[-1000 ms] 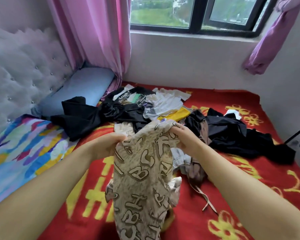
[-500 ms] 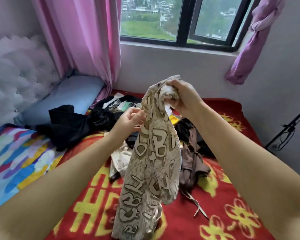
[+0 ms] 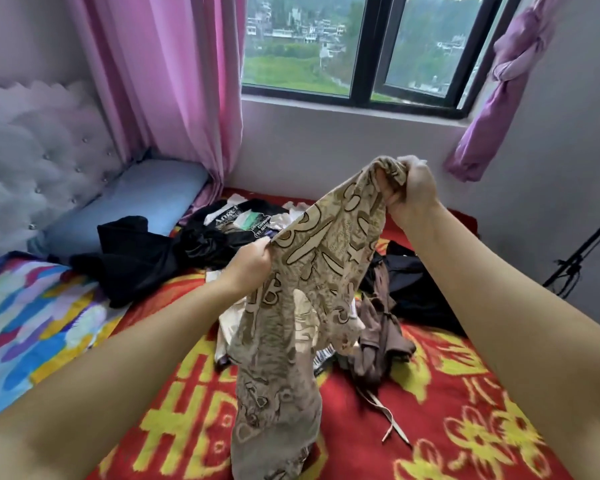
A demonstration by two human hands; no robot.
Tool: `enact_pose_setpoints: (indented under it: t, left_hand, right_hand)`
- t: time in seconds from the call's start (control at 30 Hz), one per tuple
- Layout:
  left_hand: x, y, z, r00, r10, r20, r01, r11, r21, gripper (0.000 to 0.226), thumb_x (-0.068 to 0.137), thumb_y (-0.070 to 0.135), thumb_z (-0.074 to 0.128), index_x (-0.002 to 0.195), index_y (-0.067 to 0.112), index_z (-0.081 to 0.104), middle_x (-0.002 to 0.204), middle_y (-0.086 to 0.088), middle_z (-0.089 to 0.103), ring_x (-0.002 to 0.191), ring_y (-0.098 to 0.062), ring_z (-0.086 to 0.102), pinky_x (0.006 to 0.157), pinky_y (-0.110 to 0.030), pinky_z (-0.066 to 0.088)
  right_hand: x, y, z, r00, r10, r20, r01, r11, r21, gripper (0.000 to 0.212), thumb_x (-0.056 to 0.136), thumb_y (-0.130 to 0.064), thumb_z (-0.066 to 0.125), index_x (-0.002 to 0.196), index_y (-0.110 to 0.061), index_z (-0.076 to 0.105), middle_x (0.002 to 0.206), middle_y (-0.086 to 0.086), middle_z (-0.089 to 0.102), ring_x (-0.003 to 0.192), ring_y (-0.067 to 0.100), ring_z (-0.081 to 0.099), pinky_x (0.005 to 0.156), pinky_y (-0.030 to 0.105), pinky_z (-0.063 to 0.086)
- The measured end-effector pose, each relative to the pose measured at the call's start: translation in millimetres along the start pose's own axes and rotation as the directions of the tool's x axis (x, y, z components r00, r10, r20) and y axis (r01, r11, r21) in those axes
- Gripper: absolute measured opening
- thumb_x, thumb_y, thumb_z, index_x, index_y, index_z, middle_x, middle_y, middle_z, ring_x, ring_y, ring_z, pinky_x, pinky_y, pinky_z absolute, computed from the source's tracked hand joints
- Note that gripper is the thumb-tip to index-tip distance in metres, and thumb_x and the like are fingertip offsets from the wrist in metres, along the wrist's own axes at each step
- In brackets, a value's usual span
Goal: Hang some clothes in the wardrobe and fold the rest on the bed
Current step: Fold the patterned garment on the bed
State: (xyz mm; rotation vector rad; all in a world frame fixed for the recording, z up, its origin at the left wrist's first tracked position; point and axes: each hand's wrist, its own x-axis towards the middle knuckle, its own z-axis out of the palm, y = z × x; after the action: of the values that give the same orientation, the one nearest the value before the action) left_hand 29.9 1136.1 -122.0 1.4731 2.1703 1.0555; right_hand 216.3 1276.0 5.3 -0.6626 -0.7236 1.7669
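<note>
Here, in the head view, the beige letter-print garment [image 3: 305, 306] hangs above the red bedspread [image 3: 447, 410], lifted clear of the heap of clothes [image 3: 243, 233] that lies beyond it toward the window [image 3: 357, 50]. The right hand [image 3: 409, 192] is the higher one, on the window side of the garment, with fingers curled tight around a bunched end of the cloth. The left hand [image 3: 250, 265] sits lower and nearer the blue pillow [image 3: 136, 199], pinching the garment's edge between thumb and curled fingers. Between the two hands the fabric is stretched on a slant; below them it drops in a twisted column whose lower end reaches the bedspread close to the camera.

The step in hand looks like opening the piece out to find its shape. To do it well, I would judge the hands should work along the top edge until each holds a matching corner or shoulder, level with one another, then give a shake so the twist below falls out. The brown garment [image 3: 378, 334] with its loose tie [image 3: 388, 414] lies just beside the hanging cloth, on the side away from the pillow, and could snag if the piece is swung that way. The wardrobe is not in view.
</note>
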Motion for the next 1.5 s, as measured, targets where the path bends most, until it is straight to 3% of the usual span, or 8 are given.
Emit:
enact_pose_setpoints:
  t: [0.4, 0.5, 0.63, 0.77, 1.03, 1.2, 1.37, 1.5]
  left_hand:
    - [38, 9, -71, 0.892, -0.013, -0.453, 0.028, 0.999, 0.026, 0.03, 0.098, 0.031, 0.048, 0.078, 0.01, 0.056, 0.074, -0.009, 0.059, 0.068, -0.026, 0.047, 0.06, -0.03, 0.026]
    - [37, 3, -68, 0.925, -0.072, -0.373, 0.125, 0.985, 0.119, 0.018, 0.094, 0.02, 0.048, 0.106, 0.01, 0.057, 0.108, -0.018, 0.059, 0.094, -0.034, 0.053, 0.078, -0.034, 0.039]
    - [1, 22, -24, 0.904, 0.285, -0.318, -0.248, 0.957, 0.153, 0.045, 0.086, 0.042, 0.046, 0.117, 0.01, 0.054, 0.11, -0.004, 0.055, 0.103, -0.019, 0.051, 0.092, -0.033, 0.04]
    - [-28, 45, 10, 0.979, 0.154, 0.134, -0.098, 0.929, -0.357, 0.071, 0.071, 0.082, 0.047, 0.119, 0.029, 0.049, 0.104, 0.017, 0.061, 0.092, 0.007, 0.057, 0.075, -0.007, 0.043]
    - [-7, 40, -5, 0.977, -0.122, 0.176, 0.211, 0.684, -0.698, 0.018, 0.098, 0.013, 0.049, 0.087, 0.011, 0.063, 0.073, 0.0, 0.07, 0.063, -0.014, 0.067, 0.053, -0.02, 0.052]
    - [13, 44, -31, 0.896, -0.315, 0.313, 0.388, 0.213, -0.897, 0.036, 0.103, 0.021, 0.029, 0.093, 0.004, 0.059, 0.077, -0.014, 0.071, 0.077, -0.024, 0.067, 0.076, -0.035, 0.056]
    - [14, 47, -50, 0.905, -0.301, 0.301, 0.324, 0.026, -0.946, 0.046, 0.103, 0.029, 0.028, 0.085, 0.001, 0.059, 0.069, -0.016, 0.07, 0.062, -0.025, 0.07, 0.056, -0.033, 0.057]
    - [10, 47, -58, 0.912, -0.303, 0.276, 0.275, -0.047, -0.96, 0.054, 0.101, 0.035, 0.032, 0.082, -0.002, 0.067, 0.077, -0.018, 0.069, 0.072, -0.029, 0.07, 0.07, -0.037, 0.058]
  right_hand:
    - [4, 13, -33, 0.996, 0.06, -0.065, -0.078, 0.939, -0.335, 0.01, 0.094, -0.012, 0.057, 0.085, -0.01, 0.056, 0.086, 0.009, 0.058, 0.072, 0.017, 0.06, 0.046, 0.025, 0.054]
    - [-8, 11, -6, 0.994, 0.11, 0.0, -0.108, 0.974, -0.197, 0.013, 0.094, -0.005, 0.055, 0.081, -0.006, 0.052, 0.081, 0.012, 0.055, 0.069, 0.017, 0.06, 0.045, 0.024, 0.054]
    - [-29, 17, 39, 0.974, 0.144, 0.177, -0.117, 0.981, -0.153, 0.019, 0.093, 0.004, 0.051, 0.078, -0.006, 0.042, 0.086, 0.018, 0.052, 0.075, 0.028, 0.063, 0.054, 0.037, 0.06]
    - [-40, 32, 66, 0.964, 0.115, 0.241, -0.062, 0.974, -0.216, 0.017, 0.092, 0.007, 0.047, 0.078, -0.003, 0.044, 0.078, 0.019, 0.055, 0.062, 0.027, 0.066, 0.062, 0.04, 0.059]
    - [-32, 48, 39, 0.919, 0.119, 0.376, 0.021, 0.937, -0.349, 0.005, 0.097, -0.007, 0.052, 0.094, -0.006, 0.055, 0.098, 0.012, 0.061, 0.086, 0.019, 0.064, 0.08, 0.036, 0.057]
    - [-16, 74, -38, 0.92, 0.092, 0.382, 0.319, 0.394, -0.862, 0.025, 0.086, 0.011, 0.044, 0.101, 0.009, 0.064, 0.101, 0.022, 0.065, 0.087, 0.023, 0.058, 0.076, 0.037, 0.052]
    - [-39, 146, -132, 0.611, 0.785, -0.099, 0.449, -0.447, -0.774, 0.063, 0.089, -0.027, 0.063, 0.145, -0.013, 0.037, 0.142, 0.012, 0.048, 0.125, 0.028, 0.051, 0.081, 0.024, 0.054]
    - [-78, 224, -147, 0.635, 0.772, 0.036, 0.408, -0.296, -0.864, 0.088, 0.086, -0.046, 0.065, 0.151, -0.015, 0.014, 0.146, 0.012, 0.043, 0.129, 0.027, 0.046, 0.102, 0.034, 0.041]
